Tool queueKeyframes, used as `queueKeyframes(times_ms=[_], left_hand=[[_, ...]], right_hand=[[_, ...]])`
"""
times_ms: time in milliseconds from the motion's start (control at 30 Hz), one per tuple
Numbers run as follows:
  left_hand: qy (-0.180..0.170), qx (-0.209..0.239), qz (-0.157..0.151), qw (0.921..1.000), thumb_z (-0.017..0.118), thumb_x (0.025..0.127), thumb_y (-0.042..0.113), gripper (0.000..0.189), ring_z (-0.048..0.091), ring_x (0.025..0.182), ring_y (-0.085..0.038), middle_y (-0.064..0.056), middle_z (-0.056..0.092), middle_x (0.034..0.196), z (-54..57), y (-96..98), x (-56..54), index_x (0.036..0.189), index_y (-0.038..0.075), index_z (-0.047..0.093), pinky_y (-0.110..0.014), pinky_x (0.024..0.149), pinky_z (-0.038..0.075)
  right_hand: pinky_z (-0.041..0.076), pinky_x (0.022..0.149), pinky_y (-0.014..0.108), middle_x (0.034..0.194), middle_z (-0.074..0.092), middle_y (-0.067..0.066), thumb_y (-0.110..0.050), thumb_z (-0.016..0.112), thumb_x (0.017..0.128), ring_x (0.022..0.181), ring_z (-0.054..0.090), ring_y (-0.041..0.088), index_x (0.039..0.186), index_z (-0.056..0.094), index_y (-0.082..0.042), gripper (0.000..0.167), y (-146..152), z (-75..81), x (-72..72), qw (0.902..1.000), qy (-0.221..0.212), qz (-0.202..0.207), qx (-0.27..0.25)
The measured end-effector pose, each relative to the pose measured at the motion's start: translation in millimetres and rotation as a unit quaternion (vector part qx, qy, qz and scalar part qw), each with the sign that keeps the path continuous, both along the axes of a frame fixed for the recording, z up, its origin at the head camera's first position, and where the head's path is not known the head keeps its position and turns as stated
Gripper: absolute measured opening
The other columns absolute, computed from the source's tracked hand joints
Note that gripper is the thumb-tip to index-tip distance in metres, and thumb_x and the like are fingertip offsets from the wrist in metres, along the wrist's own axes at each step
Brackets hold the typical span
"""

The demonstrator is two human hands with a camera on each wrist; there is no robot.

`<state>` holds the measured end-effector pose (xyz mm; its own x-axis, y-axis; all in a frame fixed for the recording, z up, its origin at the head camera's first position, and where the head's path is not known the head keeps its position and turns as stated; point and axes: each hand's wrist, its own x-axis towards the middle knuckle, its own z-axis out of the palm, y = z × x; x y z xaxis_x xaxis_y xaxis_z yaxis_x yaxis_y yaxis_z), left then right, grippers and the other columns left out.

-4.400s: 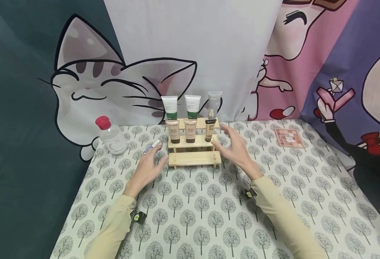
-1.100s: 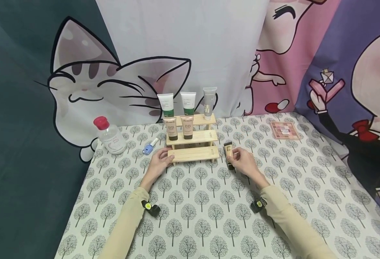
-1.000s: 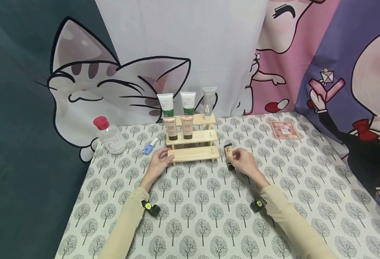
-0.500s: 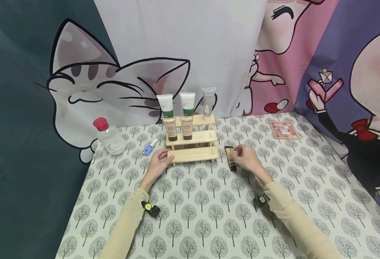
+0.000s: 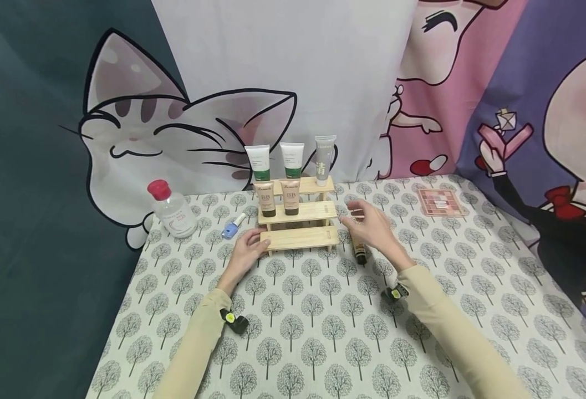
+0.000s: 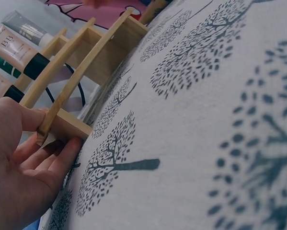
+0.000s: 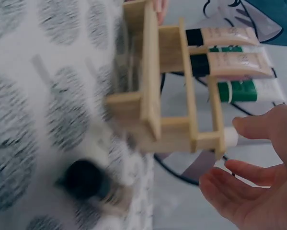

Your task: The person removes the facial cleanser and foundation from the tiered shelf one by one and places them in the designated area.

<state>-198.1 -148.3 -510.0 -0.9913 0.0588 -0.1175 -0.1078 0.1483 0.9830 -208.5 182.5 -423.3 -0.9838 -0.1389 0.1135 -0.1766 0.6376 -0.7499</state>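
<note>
A three-step wooden display stand (image 5: 300, 237) holds several cosmetic tubes. My left hand (image 5: 245, 252) grips the left end of its lowest step; the left wrist view shows the thumb on the board and the fingers by the leg. On the top step are two white-and-green tubes (image 5: 293, 160) and a grey tube (image 5: 325, 160). Two beige BB cream tubes (image 5: 290, 198) stand on the middle step. My right hand (image 5: 375, 228) hovers right of the stand, fingers apart, holding nothing. Beneath it, partly hidden, a small gold tube with a black cap (image 5: 359, 249) lies on the table.
A clear bottle with a red cap (image 5: 174, 213) stands at the table's left back. Left of the stand lies a small blue bottle with a white cap (image 5: 232, 227). A makeup palette (image 5: 440, 202) lies at the right back. Printed curtains hang behind the tree-patterned cloth (image 5: 312, 332).
The small gold tube went from the middle step to the table right of the stand. My right hand let go of it and rose toward the stand. My left hand took hold of the stand.
</note>
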Motion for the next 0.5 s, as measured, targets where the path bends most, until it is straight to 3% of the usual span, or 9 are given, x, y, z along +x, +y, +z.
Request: queueKeyframes(times_ms=[200, 500], left_hand=[[0.007, 0.001, 0.001, 1.0, 0.068, 0.095, 0.007, 0.049, 0.059, 0.13, -0.041, -0.028, 0.056, 0.142, 0.7, 0.9, 0.4, 0.141, 0.0, 0.053, -0.034, 0.104, 0.056], [0.003, 0.016, 0.005, 0.9999, 0.067, 0.096, 0.007, 0.048, 0.059, 0.13, -0.04, -0.027, 0.056, 0.143, -1.6, 0.5, 1.4, 0.141, 0.001, 0.052, -0.03, 0.101, 0.058]], right_hand=[[0.051, 0.109, 0.055, 0.139, 0.058, 0.026, -0.023, 0.074, 0.093, 0.125, 0.06, 0.044, 0.139, 0.053, 0.001, 0.056, -24.7, 10.8, -9.0, 0.9973, 0.045, 0.04, -0.042], [0.05, 0.113, 0.048, 0.142, 0.057, 0.023, -0.019, 0.074, 0.093, 0.131, 0.056, 0.039, 0.142, 0.05, 0.0, 0.058, -67.0, 11.7, -27.6, 0.9903, 0.039, 0.082, -0.105]])
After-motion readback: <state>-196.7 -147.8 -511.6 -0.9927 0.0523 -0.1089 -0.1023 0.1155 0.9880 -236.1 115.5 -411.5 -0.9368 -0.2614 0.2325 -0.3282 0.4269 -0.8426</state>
